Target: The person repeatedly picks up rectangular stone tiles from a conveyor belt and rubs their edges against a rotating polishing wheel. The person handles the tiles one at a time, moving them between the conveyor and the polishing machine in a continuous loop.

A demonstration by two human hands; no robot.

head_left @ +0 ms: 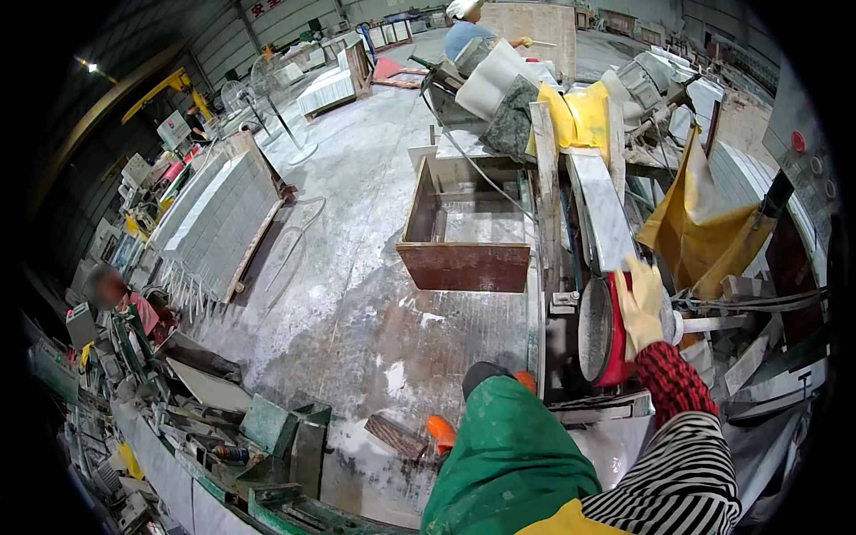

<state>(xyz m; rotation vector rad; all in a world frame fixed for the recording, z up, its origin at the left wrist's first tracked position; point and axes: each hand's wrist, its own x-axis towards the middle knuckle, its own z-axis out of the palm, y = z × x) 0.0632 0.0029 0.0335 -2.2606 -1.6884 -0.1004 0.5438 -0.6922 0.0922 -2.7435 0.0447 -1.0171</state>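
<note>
My right hand [640, 305], in a cream rubber glove, reaches forward with its fingers stretched out and apart. It lies over the red guard [618, 352] of a machine with a round grey disc [595, 332] on its left side. Just ahead of the fingertips is the near end of a long white-grey marble strip [606, 209]. Whether the fingertips touch the strip, I cannot tell. A yellow sheet [575, 118] drapes over the machine at the strip's far end. My left hand is out of the picture.
A brown open-topped box [464, 267] stands left of the machine. Farther left are stacked pale slabs [218, 218] and standing fans [263, 76]. A wooden block [395, 437] lies near my feet. A yellow tarp [704, 223] hangs at right. Two people [468, 36] [147, 312] are nearby.
</note>
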